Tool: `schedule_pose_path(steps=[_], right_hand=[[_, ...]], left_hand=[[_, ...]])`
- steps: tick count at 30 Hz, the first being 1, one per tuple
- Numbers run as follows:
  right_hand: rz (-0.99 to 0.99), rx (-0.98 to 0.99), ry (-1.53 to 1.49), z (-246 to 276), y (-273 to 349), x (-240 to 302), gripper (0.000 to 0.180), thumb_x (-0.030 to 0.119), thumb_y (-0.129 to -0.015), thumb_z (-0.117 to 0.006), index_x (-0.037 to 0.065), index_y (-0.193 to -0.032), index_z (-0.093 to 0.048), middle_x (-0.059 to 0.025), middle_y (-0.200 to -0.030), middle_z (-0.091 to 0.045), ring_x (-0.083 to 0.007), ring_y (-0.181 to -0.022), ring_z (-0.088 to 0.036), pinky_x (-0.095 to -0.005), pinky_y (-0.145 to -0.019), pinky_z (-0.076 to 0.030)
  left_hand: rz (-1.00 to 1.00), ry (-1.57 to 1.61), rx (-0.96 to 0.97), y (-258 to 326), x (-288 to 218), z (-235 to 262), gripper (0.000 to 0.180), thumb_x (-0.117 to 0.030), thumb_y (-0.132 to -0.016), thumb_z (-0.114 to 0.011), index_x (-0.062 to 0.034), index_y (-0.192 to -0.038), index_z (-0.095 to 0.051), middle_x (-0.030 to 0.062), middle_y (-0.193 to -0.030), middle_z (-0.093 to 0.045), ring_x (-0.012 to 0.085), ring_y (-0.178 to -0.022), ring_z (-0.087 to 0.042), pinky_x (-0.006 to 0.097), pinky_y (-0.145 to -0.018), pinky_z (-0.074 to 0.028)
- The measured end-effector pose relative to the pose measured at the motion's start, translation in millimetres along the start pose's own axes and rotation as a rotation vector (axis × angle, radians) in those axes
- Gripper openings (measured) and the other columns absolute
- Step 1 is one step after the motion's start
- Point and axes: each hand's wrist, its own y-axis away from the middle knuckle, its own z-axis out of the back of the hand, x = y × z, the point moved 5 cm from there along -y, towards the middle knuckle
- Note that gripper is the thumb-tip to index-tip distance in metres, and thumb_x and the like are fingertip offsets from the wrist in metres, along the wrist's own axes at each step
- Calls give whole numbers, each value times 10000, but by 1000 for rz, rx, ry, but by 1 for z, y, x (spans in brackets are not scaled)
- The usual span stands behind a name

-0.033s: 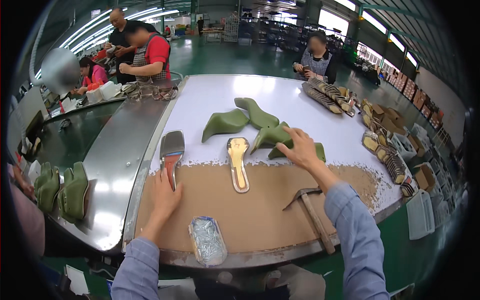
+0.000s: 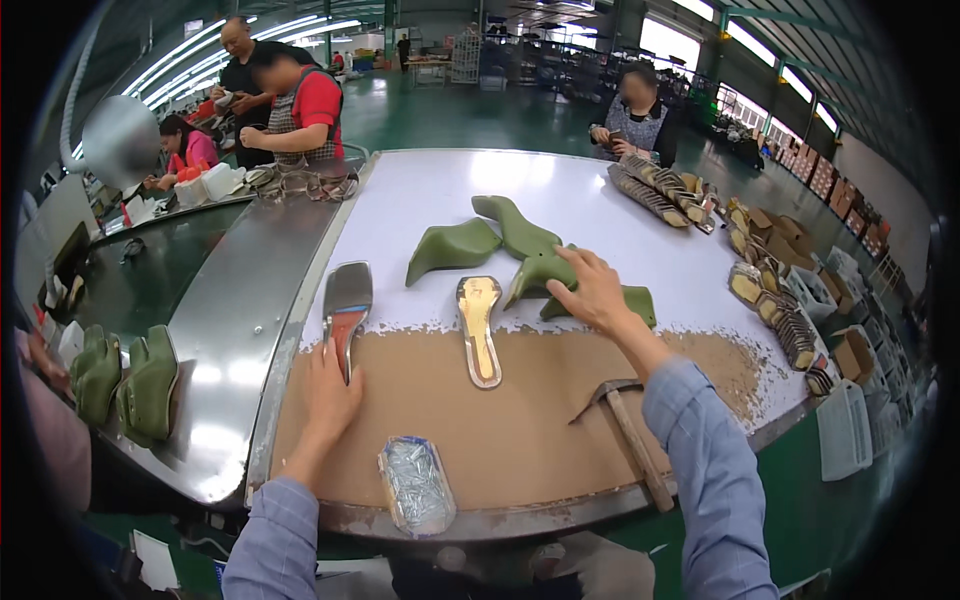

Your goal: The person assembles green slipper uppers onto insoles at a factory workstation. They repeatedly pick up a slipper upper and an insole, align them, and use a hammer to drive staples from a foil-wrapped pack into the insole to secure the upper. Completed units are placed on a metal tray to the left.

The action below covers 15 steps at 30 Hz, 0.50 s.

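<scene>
My right hand [image 2: 592,290] reaches out over the worktable [image 2: 520,440] and closes on a green shoe last [image 2: 540,272], one of several green lasts [image 2: 452,248] lying together on the white part of the table. My left hand [image 2: 328,398] rests on the brown part of the table. It pinches the near, red end of a grey and red shoe sole [image 2: 347,300]. A gold insole [image 2: 478,325] lies flat between my two hands.
A hammer [image 2: 628,432] lies by my right forearm and a clear tray of nails [image 2: 415,485] sits at the near edge. Stacks of soles [image 2: 655,195] line the right side. More green lasts [image 2: 125,375] sit on the steel conveyor [image 2: 225,330] at left. Other people work at the far end.
</scene>
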Motion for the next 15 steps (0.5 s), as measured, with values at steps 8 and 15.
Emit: schedule_pose_path(steps=[8, 15], right_hand=[[293, 456, 187, -71, -40, 50, 642, 40, -713, -687, 191, -1330, -594, -148, -1270, -559, -374, -1191, -535, -487, -1012, -448], [412, 134, -75, -33, 20, 64, 471, -9, -697, -742, 134, -1135, -644, -150, -1181, -605, -370, -1094, -598, -448, -889, -503]], left_hand=[[63, 504, -6, 57, 26, 47, 577, -113, -943, -607, 35, -1471, -425, 227, -1396, -531, 337, -1333, -500, 408, -1135, -373], [137, 741, -546, 68, 66, 55, 486, -110, -1017, -559, 7, -1478, -460, 102, -1212, -609, 169, -1119, -575, 304, -997, -452]])
